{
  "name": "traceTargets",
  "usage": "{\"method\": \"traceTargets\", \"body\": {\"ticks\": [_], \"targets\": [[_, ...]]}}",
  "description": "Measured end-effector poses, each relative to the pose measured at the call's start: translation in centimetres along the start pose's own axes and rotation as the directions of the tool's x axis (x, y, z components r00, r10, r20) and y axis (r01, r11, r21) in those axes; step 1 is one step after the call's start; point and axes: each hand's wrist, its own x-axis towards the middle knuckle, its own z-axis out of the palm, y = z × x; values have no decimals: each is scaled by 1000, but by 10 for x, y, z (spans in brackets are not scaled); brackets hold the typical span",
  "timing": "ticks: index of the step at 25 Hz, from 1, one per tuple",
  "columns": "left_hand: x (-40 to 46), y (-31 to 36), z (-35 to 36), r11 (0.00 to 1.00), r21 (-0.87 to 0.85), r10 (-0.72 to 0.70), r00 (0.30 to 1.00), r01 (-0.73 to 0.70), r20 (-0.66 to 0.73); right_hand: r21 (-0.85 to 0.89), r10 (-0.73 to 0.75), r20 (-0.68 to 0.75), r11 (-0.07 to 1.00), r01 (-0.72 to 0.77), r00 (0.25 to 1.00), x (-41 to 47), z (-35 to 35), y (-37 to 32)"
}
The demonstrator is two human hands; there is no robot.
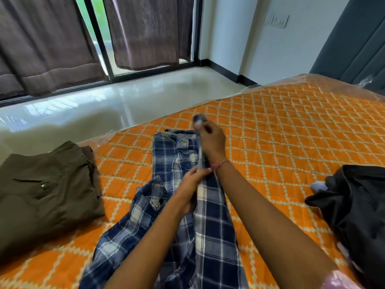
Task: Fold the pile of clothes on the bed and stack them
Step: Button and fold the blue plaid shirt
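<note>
A blue and white plaid shirt lies lengthwise on the orange quilted bed in front of me. My right hand grips a raised edge of the shirt near its collar end, lifted off the bed. My left hand pinches the same edge lower down, nearer to me, so the fabric stands taut between both hands. A cuffed sleeve lies spread to the left. An olive-brown folded garment rests on the bed at the left.
A heap of black clothing lies at the right, with a bit of white fabric poking out beside it. The bed's far edge meets a glossy pale floor. Brown curtains hang over a glass door behind.
</note>
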Motion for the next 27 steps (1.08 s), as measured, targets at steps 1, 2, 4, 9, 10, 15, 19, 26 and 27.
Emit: {"method": "traceTargets", "body": {"ticks": [1,2,4,9,10,15,19,26,27], "targets": [[0,5,-10,994,-91,-69,998,68,-6,-125,-28,170,991,50,985,-8,16,2],[-1,8,-20,979,-147,-142,990,139,-12,-245,-25,279,965,96,960,-16,27,8],[6,9,-34,951,-207,-248,967,231,-64,-449,3,133,891,58,991,-18,27,27],[41,16,-45,964,-214,-215,941,160,-262,-390,456,-113,797,-462,883,11,-20,64],[47,18,-47,968,-210,-192,945,138,-266,-405,447,-15,815,-414,894,18,-23,68],[57,7,-53,990,-137,-31,950,-12,-310,-478,309,-171,804,-353,936,38,-24,79],[45,4,-43,994,6,103,917,-109,-384,-528,50,15,849,-34,999,-32,-29,66],[-118,-60,-19,620,785,190,972,-9,-139,-412,0,79,910,33,997,-196,-48,40],[-132,-64,-24,554,833,146,984,6,-104,-426,24,161,903,48,987,-210,-44,35]]}}
